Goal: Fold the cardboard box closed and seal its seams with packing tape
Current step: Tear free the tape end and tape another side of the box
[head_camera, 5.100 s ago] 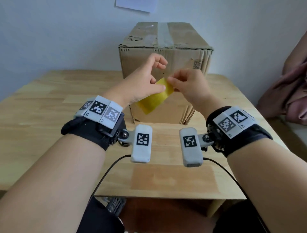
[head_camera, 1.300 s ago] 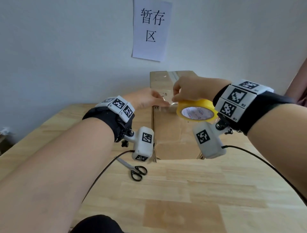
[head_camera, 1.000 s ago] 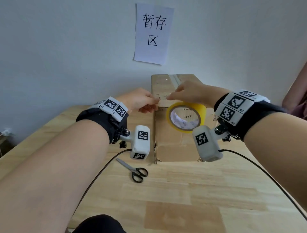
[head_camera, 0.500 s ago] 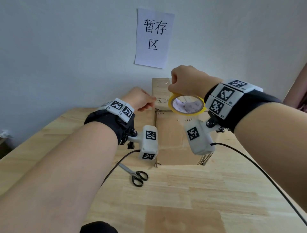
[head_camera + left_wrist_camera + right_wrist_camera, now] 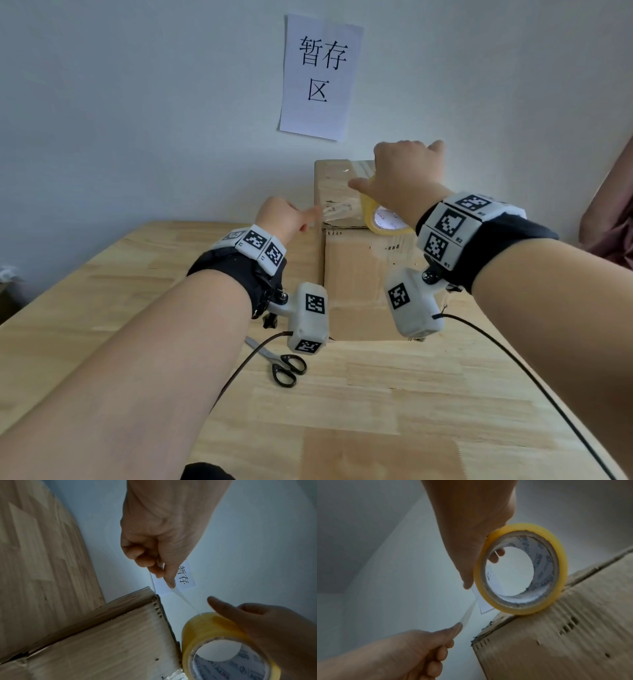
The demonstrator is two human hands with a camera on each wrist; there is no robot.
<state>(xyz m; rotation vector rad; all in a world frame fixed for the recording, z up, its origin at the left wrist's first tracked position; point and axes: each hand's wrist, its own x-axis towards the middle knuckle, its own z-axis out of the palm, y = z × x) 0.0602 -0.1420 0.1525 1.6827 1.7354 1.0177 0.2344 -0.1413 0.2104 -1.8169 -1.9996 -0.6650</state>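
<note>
A closed cardboard box (image 5: 356, 274) stands on the wooden table (image 5: 137, 281) against the wall. My right hand (image 5: 400, 178) grips a yellowish roll of packing tape (image 5: 520, 569) above the box's top front edge; the roll (image 5: 385, 221) shows under the hand in the head view. A clear strip of tape (image 5: 337, 209) runs left from the roll to my left hand (image 5: 284, 219), which pinches its free end between thumb and fingers just left of the box's top corner (image 5: 154, 595). The strip (image 5: 181, 599) hangs taut in the air, slightly above the box.
Black-handled scissors (image 5: 281, 363) lie on the table in front of the box's left corner. A paper sign (image 5: 320, 77) is stuck to the wall above the box. Pink cloth (image 5: 613, 222) shows at the right edge. Cables trail from both wrist cameras.
Five seconds ago both hands held a yellow scrap before the box. Over the last second the right hand carried the roll rightward and up over the box, stretching a strip out from the left hand's pinch.
</note>
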